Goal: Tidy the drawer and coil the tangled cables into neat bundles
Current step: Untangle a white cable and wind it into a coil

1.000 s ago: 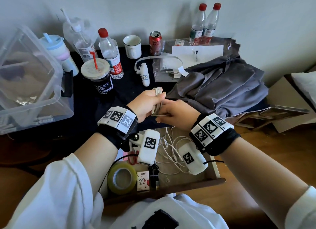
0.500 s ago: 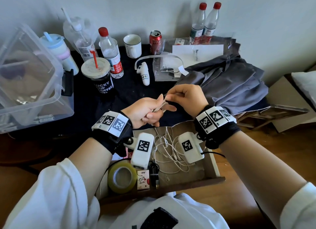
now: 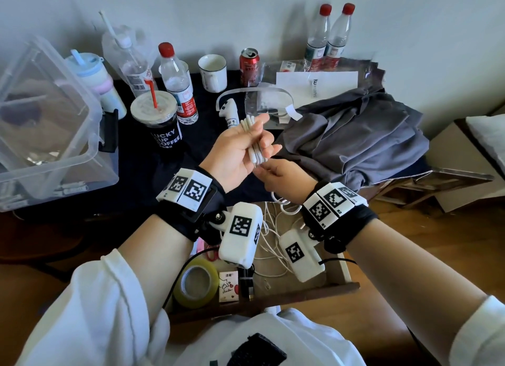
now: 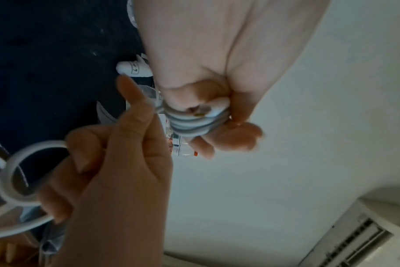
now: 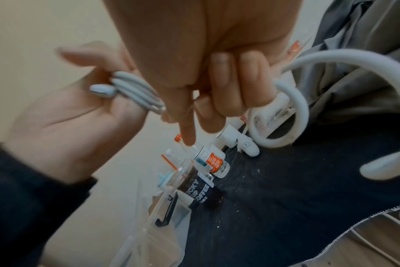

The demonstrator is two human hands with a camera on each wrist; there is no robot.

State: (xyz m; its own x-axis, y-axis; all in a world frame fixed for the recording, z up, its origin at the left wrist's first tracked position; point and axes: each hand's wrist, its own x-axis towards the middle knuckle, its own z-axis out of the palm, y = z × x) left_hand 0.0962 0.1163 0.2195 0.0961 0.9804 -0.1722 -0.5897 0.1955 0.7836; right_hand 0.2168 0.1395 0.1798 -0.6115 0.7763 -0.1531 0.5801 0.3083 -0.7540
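My left hand (image 3: 263, 136) is raised palm-up over the dark tabletop and grips a folded bundle of white cable (image 3: 252, 143). The bundle's loops (image 4: 194, 124) and a plug end (image 5: 102, 91) show between its thumb and fingers. Just below it, my right hand (image 3: 263, 173) pinches the loose tail of the same cable. That tail (image 5: 354, 57) curls away in a wide loop (image 4: 16, 162) and drops toward the open wooden drawer (image 3: 343, 272). More tangled white cables (image 3: 273, 229) lie in the drawer, partly hidden by my wrist cameras.
The drawer also holds a tape roll (image 3: 195, 282), a small card box (image 3: 229, 286) and a black plug (image 3: 246, 283). On the table stand a coffee cup (image 3: 161, 125), bottles, a mug, a can, a white controller (image 3: 231, 114), a clear bin (image 3: 49, 125) and a grey garment (image 3: 355, 136).
My left hand has risen and turned palm-up with the bundle. My right hand has dropped from above it to below it, still holding the loose cable tail.
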